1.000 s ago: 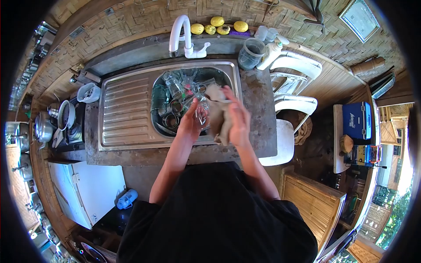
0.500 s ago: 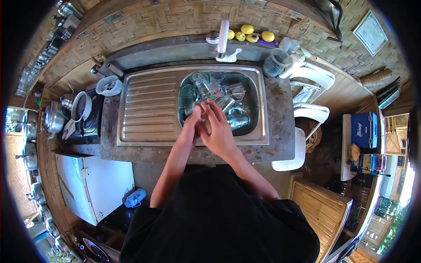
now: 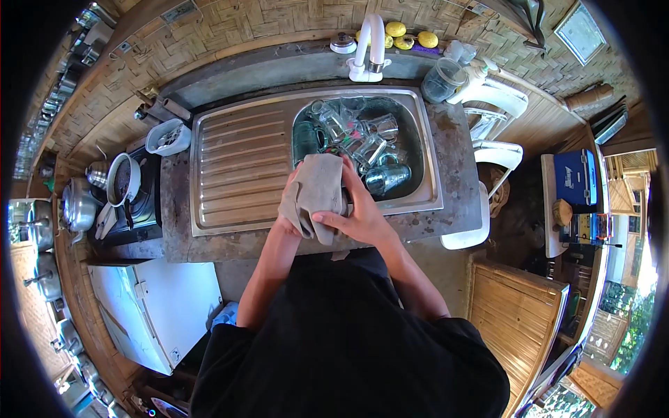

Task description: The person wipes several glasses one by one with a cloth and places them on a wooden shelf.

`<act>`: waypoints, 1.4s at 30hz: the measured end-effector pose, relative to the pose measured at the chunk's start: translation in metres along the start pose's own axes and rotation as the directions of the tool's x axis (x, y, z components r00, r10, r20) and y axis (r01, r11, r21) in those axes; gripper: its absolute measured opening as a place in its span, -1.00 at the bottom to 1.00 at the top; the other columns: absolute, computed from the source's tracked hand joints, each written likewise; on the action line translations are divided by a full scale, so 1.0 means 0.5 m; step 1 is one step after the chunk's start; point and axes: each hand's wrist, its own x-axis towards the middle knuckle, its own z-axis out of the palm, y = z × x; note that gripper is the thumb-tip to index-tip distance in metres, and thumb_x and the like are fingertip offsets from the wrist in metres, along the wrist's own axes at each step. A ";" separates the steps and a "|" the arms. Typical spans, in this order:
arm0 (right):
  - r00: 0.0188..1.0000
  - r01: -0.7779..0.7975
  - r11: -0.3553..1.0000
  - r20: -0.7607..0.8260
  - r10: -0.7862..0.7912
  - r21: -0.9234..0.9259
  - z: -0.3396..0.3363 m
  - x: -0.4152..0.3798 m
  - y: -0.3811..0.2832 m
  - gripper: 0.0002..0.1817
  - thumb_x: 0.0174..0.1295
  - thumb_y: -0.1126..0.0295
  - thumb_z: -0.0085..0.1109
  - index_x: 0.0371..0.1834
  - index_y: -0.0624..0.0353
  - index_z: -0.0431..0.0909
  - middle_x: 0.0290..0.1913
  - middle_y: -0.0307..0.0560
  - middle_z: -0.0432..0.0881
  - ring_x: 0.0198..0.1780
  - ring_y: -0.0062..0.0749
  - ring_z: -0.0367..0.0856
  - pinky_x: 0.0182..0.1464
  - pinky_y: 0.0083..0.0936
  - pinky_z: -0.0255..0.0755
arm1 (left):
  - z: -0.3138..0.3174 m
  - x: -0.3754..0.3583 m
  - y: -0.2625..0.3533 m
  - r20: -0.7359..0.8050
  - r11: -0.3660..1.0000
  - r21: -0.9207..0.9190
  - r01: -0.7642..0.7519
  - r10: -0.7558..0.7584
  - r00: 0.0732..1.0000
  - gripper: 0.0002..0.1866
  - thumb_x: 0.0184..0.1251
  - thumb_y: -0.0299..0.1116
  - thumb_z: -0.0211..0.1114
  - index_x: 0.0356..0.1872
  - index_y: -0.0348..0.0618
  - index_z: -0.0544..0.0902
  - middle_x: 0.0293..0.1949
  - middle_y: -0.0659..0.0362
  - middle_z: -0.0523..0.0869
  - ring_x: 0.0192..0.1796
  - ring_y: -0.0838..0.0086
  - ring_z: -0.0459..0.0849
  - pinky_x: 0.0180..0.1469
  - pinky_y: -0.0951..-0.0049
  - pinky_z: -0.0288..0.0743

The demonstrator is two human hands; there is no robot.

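A grey-beige cloth (image 3: pixel 315 191) is bunched between my two hands, in front of the sink's near edge. My right hand (image 3: pixel 364 214) grips its right side, with the thumb across the front and the fingers reaching up behind. My left hand (image 3: pixel 287 202) is closed on the left side, mostly hidden by the cloth. Whether the cloth wraps anything cannot be seen. Just beyond, the steel sink (image 3: pixel 421 167) holds several glass mugs and tumblers, including a clear glass mug (image 3: pixel 387 177) near its right side and a greenish glass (image 3: pixel 305 141) at its left.
A ribbed drainboard (image 3: pixel 240 164) lies left of the basin. The white faucet (image 3: pixel 373 42) rises behind it, near several yellow fruits (image 3: pixel 396 29). A plastic tub (image 3: pixel 168 137) stands left, a dark container (image 3: pixel 443 80) right. White chairs (image 3: pixel 495 157) are beside the counter.
The grey-beige cloth now shows plainly between my hands, which were pressed together over the basin's near edge. My hands have spread apart around it. The view has shifted slightly.
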 end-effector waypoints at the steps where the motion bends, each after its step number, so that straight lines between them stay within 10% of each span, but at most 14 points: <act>1: 0.992 0.032 0.998 -0.122 -0.039 -0.058 0.013 0.003 -0.011 0.05 -0.07 0.07 0.71 0.44 0.30 0.32 0.47 0.26 0.36 0.61 0.10 0.18 0.52 -0.13 0.19 | 0.003 -0.001 -0.004 -0.045 0.998 -0.055 0.029 -0.031 0.999 -0.40 0.62 0.14 -0.02 0.40 -0.08 0.51 0.21 0.08 0.71 0.14 0.23 0.75 0.19 0.12 0.66; 4: 0.988 -0.046 0.975 -0.133 0.076 0.217 0.033 0.012 -0.007 0.02 -0.14 0.10 0.75 0.37 0.31 0.38 0.29 0.16 0.51 0.40 -0.02 0.47 0.40 -0.20 0.36 | 0.013 -0.010 0.010 -0.203 0.997 0.033 0.063 -0.055 0.978 -0.34 0.61 0.23 -0.02 0.38 -0.10 0.52 0.21 0.10 0.71 0.19 0.28 0.72 0.22 0.18 0.64; 9: 0.971 0.018 0.999 -0.240 -0.011 0.029 0.047 0.028 -0.004 0.01 -0.17 0.15 0.76 0.34 0.32 0.38 0.19 0.14 0.55 0.25 0.01 0.59 0.29 -0.21 0.47 | -0.033 -0.016 0.045 -0.344 0.963 0.249 0.100 -0.008 0.939 -0.32 0.60 0.25 0.00 0.36 -0.13 0.53 0.19 0.10 0.71 0.17 0.37 0.70 0.22 0.25 0.59; 12: 0.967 0.077 0.964 -0.216 -0.134 -0.254 0.040 0.042 -0.058 0.04 -0.17 0.17 0.75 0.37 0.33 0.34 0.24 0.20 0.51 0.26 0.15 0.57 0.29 -0.15 0.48 | -0.054 -0.041 0.108 -0.459 0.701 0.712 -0.033 0.500 0.735 -0.33 0.59 0.25 0.04 0.34 -0.15 0.54 0.14 0.12 0.71 0.15 0.37 0.68 0.22 0.34 0.53; 16: 0.963 0.161 0.905 -0.136 -0.231 -0.393 0.074 0.046 -0.048 -0.01 -0.19 0.38 0.66 0.40 0.30 0.32 0.27 0.21 0.49 0.31 0.20 0.49 0.33 -0.12 0.44 | 0.049 -0.078 0.117 -0.247 0.305 0.939 0.157 0.283 0.927 -0.30 0.60 0.19 0.09 0.31 -0.35 0.52 0.10 0.10 0.69 0.16 0.45 0.61 0.25 0.41 0.47; 21: 0.989 0.131 0.969 -0.033 -0.141 -0.207 0.084 0.059 -0.057 0.15 -0.29 0.51 0.65 0.53 0.14 0.23 0.41 0.17 0.28 0.49 0.14 0.26 0.50 -0.11 0.24 | 0.059 -0.053 0.060 -0.305 0.750 0.656 0.087 0.157 0.940 -0.19 0.59 0.29 -0.01 0.29 -0.43 0.50 0.08 0.04 0.69 0.09 0.47 0.65 0.15 0.45 0.57; 24: 0.995 0.097 0.991 -0.028 -0.100 -0.091 0.076 0.069 -0.042 0.20 -0.32 0.55 0.65 0.55 0.12 0.20 0.42 0.16 0.27 0.50 0.10 0.24 0.52 -0.12 0.20 | 0.048 -0.036 0.060 -0.286 0.720 0.691 0.069 0.185 0.940 -0.18 0.59 0.31 -0.03 0.29 -0.41 0.50 0.08 0.04 0.69 0.07 0.46 0.67 0.16 0.42 0.58; 28: 0.986 0.164 0.983 0.026 -0.167 0.086 0.067 0.081 -0.015 -0.09 0.18 0.14 0.42 0.54 0.25 0.19 0.47 0.13 0.24 0.51 -0.12 0.24 0.46 -0.26 0.22 | 0.048 -0.030 0.064 -0.383 0.775 0.627 0.085 0.211 0.899 -0.17 0.59 0.34 -0.09 0.24 -0.40 0.54 0.03 0.04 0.71 0.04 0.45 0.67 0.14 0.42 0.57; 29: 0.994 0.101 0.936 -0.083 -0.078 0.336 0.088 0.079 -0.011 -0.31 0.46 0.00 0.03 0.45 0.33 0.31 0.39 0.13 0.39 0.43 -0.20 0.36 0.41 -0.33 0.25 | 0.037 -0.031 0.060 -0.368 0.768 0.638 0.060 0.236 0.899 -0.16 0.59 0.35 -0.10 0.22 -0.40 0.56 0.02 0.04 0.71 0.04 0.45 0.66 0.14 0.42 0.56; 33: 0.900 0.227 0.972 -0.395 -0.184 0.064 0.110 0.092 0.007 -0.43 0.56 0.07 -0.19 0.14 0.41 0.60 0.11 0.10 0.65 0.19 -0.19 0.62 0.33 -0.36 0.37 | 0.065 -0.048 0.058 -0.347 0.563 0.819 0.106 0.341 0.874 -0.14 0.62 0.35 -0.17 0.09 -0.43 0.63 -0.02 0.05 0.72 0.04 0.46 0.59 0.18 0.43 0.48; 35: 0.916 0.207 0.954 -0.384 -0.111 0.216 0.107 0.096 0.024 -0.42 0.57 0.08 -0.23 0.11 0.43 0.62 0.10 0.10 0.66 0.14 -0.19 0.66 0.29 -0.36 0.42 | 0.089 -0.055 0.060 -0.336 0.509 0.853 0.115 0.367 0.867 -0.13 0.64 0.33 -0.27 0.08 -0.43 0.64 -0.03 0.04 0.73 0.05 0.45 0.60 0.19 0.43 0.46; 42: 0.969 0.178 0.970 -0.199 -0.145 0.164 0.088 0.097 -0.030 -0.43 0.53 0.15 -0.25 0.00 0.43 0.68 0.07 0.18 0.74 0.20 -0.14 0.67 0.35 -0.22 0.40 | 0.064 -0.030 0.086 -0.272 0.962 0.271 0.027 0.050 0.961 -0.07 0.54 0.46 -0.32 0.29 -0.28 0.53 0.11 -0.02 0.70 0.17 0.27 0.68 0.25 0.28 0.57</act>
